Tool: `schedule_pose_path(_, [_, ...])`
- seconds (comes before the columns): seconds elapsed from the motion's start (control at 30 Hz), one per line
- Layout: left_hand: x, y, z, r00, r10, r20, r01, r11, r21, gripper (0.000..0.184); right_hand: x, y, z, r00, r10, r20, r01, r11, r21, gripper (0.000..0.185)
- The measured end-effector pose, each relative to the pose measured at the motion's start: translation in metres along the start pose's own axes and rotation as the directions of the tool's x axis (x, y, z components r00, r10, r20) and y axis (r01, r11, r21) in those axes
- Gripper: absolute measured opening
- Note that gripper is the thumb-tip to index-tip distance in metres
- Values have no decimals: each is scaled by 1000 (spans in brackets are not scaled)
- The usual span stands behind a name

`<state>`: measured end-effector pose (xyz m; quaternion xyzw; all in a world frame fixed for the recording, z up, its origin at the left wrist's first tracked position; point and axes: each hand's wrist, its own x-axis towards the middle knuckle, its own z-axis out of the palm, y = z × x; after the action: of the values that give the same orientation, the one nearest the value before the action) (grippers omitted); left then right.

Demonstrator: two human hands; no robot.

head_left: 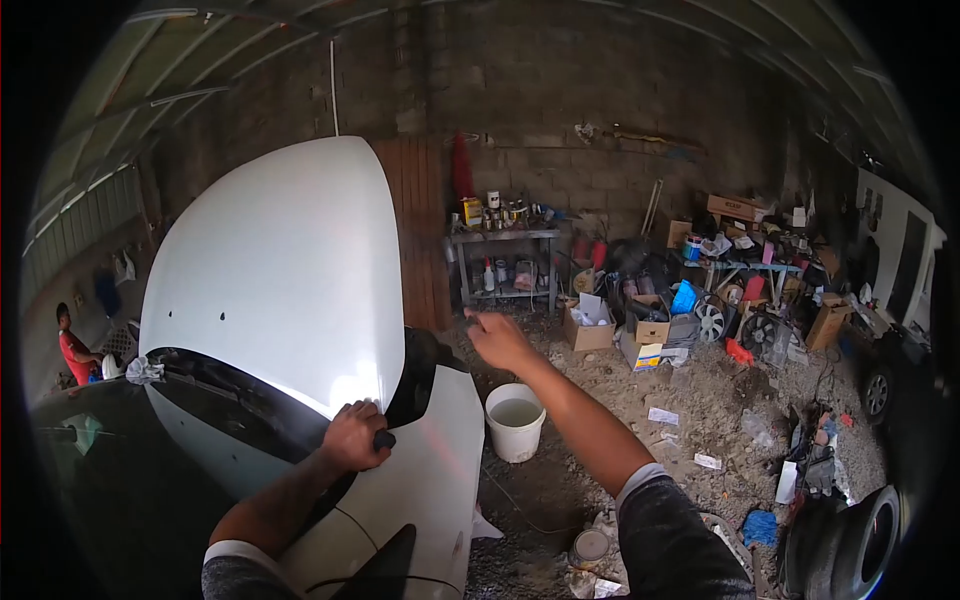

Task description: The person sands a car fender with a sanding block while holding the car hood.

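A white car's hood [280,260] stands raised in front of me, its lower corner by my left hand. My left hand [355,437] is closed around a dark object [385,440], whose rounded black end pokes out beside the thumb; its kind is hidden by the fingers. Whitish haze hangs over the windshield [240,400] next to that hand. My right hand [495,340] is stretched out past the fender [440,430], fingers curled; a small dark bit shows at the fingertips, too small to name. Below it stands a white bucket [515,425] holding cloudy liquid.
A metal shelf [505,240] with cans and bottles stands against the block wall. Cardboard boxes [590,322], a fan [709,318] and loose litter cover the gravel floor at right. Tires [860,545] lie at lower right. Another person [75,345] is at far left beyond the car.
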<state>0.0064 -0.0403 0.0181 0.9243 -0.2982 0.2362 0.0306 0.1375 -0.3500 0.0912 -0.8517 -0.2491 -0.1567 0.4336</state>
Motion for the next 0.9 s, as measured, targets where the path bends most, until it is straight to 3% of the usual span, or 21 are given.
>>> schedule_pose_path(0.03, [0, 1, 0, 1000, -6, 0, 6, 1000, -9, 27, -18, 30, 36, 993, 89, 82, -87, 996, -25, 48])
schedule_pose_path(0.17, [1, 0, -2, 998, -41, 39, 42, 999, -18, 27, -137, 85, 193, 979, 200, 33, -201, 937, 284, 46])
schedule_pose_path(0.23, [0, 1, 1, 997, -49, 54, 51, 998, -33, 27, -198, 73, 249, 976, 182, 119, -214, 903, 372, 50])
schedule_pose_path(0.27, [-1, 0, 2, 997, -49, 52, 51, 998, -36, 27, -237, 67, 283, 990, 125, 70, -142, 931, 336, 56])
schedule_pose_path(0.3, [0, -2, 2, 998, -47, 45, 49, 998, -36, 26, -261, 32, 284, 975, 198, 104, -222, 911, 347, 59])
schedule_pose_path(0.33, [0, -3, 2, 998, -40, 49, 41, 999, -29, 26, -285, 15, 287, 993, -40, -110, 58, 984, 171, 59])
schedule_pose_path(0.47, [-1, 0, 7, 999, -39, -10, 38, 999, -36, 26, -272, 42, 295, 994, 52, 100, -87, 917, 390, 60])
schedule_pose_path(0.5, [-3, -1, 8, 1000, -31, -3, 31, 999, -29, 25, -253, 71, 306, 973, -86, 213, 114, 985, -126, 58])
schedule_pose_path(0.53, [0, -4, 7, 1000, -19, -7, 19, 1000, -15, 25, -226, 79, 297, 919, -148, 366, 350, 737, -578, 55])
schedule_pose_path(0.6, [1, -2, 1, 999, -27, 22, 28, 999, -34, 26, -195, 58, 268, 809, 3, 588, 402, 728, -556, 54])
schedule_pose_path(0.63, [-2, -10, 9, 1000, 14, -5, -14, 1000, 9, 28, -211, 53, 272, 935, -110, 338, 195, 954, -229, 52])
schedule_pose_path(0.67, [-3, -9, 9, 998, 50, -35, -49, 998, 44, 30, -236, 46, 279, 995, -81, 64, 66, 975, 213, 51])
schedule_pose_path(0.7, [-1, -9, 7, 1000, 25, -14, -25, 999, 39, 31, -248, 26, 276, 995, -58, -83, 79, 957, 279, 46])
schedule_pose_path(0.73, [-2, -6, 5, 1000, -2, 15, 1, 1000, 23, 31, -267, 31, 286, 912, -388, -131, 375, 920, -112, 43])
schedule_pose_path(0.8, [0, -1, -1, 998, -19, 67, 19, 1000, -2, 32, -259, 18, 266, 955, -268, 124, 288, 941, -181, 43])
schedule_pose_path(0.87, [-5, -2, 4, 998, -12, 66, 10, 999, 30, 32, -232, 61, 297, 980, -169, 103, 186, 965, -183, 45])
schedule_pose_path(0.9, [-4, -2, 4, 998, -16, 58, 15, 1000, 14, 32, -209, 65, 286, 977, 66, 205, -40, 991, -128, 48])
